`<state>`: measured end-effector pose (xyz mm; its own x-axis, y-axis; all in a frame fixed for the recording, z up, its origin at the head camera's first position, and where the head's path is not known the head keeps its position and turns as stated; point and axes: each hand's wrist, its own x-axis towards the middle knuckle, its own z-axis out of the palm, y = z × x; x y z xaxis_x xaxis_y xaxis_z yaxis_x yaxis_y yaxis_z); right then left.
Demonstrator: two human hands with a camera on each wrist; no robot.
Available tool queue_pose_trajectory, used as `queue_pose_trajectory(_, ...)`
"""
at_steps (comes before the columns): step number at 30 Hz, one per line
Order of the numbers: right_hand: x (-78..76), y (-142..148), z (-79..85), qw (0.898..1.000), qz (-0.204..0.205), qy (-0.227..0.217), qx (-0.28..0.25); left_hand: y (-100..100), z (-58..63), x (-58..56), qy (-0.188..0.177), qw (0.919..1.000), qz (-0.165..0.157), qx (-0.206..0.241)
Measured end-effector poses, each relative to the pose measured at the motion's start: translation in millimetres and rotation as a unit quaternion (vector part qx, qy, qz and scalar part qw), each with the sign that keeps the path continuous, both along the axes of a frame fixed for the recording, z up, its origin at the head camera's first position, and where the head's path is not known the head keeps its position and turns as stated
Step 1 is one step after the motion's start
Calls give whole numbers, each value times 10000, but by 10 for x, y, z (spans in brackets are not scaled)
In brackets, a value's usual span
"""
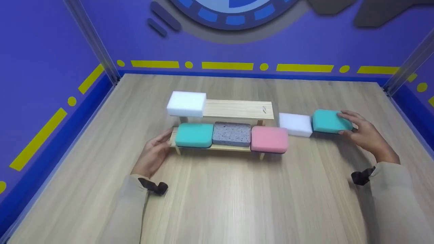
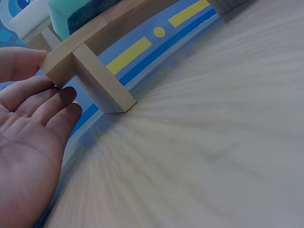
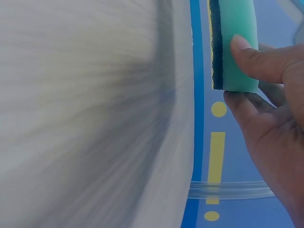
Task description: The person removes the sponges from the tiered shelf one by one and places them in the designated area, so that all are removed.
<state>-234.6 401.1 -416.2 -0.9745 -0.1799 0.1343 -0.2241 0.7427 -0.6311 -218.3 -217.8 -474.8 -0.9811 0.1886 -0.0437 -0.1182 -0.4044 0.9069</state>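
My right hand (image 1: 366,134) grips a teal sponge (image 1: 329,121) by its right end. In the right wrist view the sponge (image 3: 240,47) shows a dark scouring layer and is held above the tabletop. Just left of it is a white sponge (image 1: 295,124). My left hand (image 1: 154,152) holds the left end of a two-step wooden rack (image 1: 227,147), thumb and fingers at the board end (image 2: 59,66). The lower step bears another teal sponge (image 1: 194,135), a grey speckled sponge (image 1: 232,134) and a pink sponge (image 1: 269,139). A white block sponge (image 1: 186,103) lies on the upper step's left end.
The rack stands on a light wood-grain table (image 1: 237,200). Blue walls (image 1: 234,51) with yellow markings enclose the back and sides. The upper step's bare board (image 1: 237,108) carries a small dark mark near its right end.
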Motion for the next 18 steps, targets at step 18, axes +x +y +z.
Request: queue_pose_trajectory(18,-34,19,-161,9997,140,8,221,-2,2,-4,135,9998,12,-138)
